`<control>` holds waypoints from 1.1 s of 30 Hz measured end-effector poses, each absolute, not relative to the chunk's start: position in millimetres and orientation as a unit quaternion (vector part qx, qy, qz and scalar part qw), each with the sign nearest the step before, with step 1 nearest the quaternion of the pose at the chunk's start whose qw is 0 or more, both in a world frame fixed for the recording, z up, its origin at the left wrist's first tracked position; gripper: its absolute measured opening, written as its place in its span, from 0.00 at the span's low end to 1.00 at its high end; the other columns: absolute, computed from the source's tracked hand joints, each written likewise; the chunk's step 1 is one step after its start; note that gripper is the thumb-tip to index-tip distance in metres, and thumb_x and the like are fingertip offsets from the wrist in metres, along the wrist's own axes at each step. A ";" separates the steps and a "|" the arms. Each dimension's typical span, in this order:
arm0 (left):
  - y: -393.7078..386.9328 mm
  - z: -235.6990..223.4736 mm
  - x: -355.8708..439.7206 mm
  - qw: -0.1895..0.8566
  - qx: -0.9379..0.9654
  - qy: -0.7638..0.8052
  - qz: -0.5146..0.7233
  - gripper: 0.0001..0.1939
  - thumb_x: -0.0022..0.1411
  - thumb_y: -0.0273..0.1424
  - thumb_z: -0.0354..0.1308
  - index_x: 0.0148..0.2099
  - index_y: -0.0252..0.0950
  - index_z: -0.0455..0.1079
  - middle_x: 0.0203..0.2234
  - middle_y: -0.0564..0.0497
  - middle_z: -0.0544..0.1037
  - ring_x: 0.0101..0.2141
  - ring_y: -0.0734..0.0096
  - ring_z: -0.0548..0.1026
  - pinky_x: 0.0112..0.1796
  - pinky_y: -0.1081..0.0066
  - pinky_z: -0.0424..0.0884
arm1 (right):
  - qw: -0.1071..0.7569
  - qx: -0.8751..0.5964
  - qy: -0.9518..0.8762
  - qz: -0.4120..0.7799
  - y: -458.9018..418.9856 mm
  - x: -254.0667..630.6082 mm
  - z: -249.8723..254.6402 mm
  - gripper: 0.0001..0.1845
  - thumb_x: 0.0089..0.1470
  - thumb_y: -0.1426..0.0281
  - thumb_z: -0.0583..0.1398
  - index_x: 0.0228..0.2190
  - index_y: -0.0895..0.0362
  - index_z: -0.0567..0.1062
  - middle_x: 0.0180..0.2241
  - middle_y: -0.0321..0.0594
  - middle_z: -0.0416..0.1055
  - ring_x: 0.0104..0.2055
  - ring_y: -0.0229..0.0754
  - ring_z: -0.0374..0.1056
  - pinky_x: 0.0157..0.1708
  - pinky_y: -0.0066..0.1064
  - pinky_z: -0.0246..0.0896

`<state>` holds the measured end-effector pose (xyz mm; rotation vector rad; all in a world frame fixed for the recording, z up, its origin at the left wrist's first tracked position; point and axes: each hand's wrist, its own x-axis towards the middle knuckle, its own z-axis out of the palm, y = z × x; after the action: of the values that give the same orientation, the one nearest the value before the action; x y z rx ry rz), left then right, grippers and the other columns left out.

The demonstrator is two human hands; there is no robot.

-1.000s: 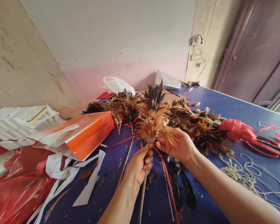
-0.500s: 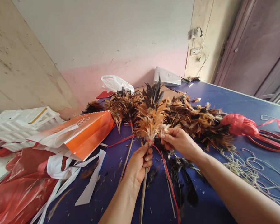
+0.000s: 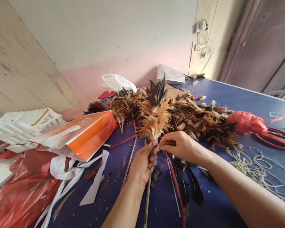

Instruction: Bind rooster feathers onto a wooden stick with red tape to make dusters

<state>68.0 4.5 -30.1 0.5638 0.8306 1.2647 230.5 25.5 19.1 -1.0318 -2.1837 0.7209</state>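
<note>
A feather duster (image 3: 155, 118) with brown and black feathers stands in the middle of the view. My left hand (image 3: 143, 161) is wrapped round its thin stick (image 3: 147, 198), just below the red binding. Close beside that binding, the fingertips of my right hand (image 3: 181, 145) are pinched together; whatever they hold is too small to make out. A red plastic strip (image 3: 174, 177) runs down from under my right hand across the blue table (image 3: 123, 205). Dark loose feathers (image 3: 190, 183) lie to the right of the strip.
Another feather duster (image 3: 127, 106) lies behind on the left, a feather heap (image 3: 199, 118) on the right. An orange paper bag (image 3: 92, 133) and red plastic bag (image 3: 26, 190) crowd the left. Red plastic twine (image 3: 247, 122) and tangled string (image 3: 254, 171) lie at right.
My right hand has gone from beside the feathers, where it pinched at pale fluff, down to the binding next to my left fingers. My left hand keeps its grip on the stick.
</note>
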 end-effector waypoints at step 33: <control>-8.2 -25.1 76.6 0.633 0.337 0.423 0.553 0.14 0.47 0.36 0.64 0.28 0.29 0.70 0.21 0.53 0.69 0.13 0.89 0.55 0.13 0.82 0.44 | 0.359 -0.374 -0.728 0.449 44.7 218.2 -5.7 0.08 0.46 0.67 0.61 0.27 0.60 0.74 0.27 0.37 0.75 0.30 0.38 0.69 0.32 0.27 0.62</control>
<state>76.6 -8.2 -25.1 0.7703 0.9685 1.2658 218.2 44.7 -5.7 -0.9653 -1.8769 1.1585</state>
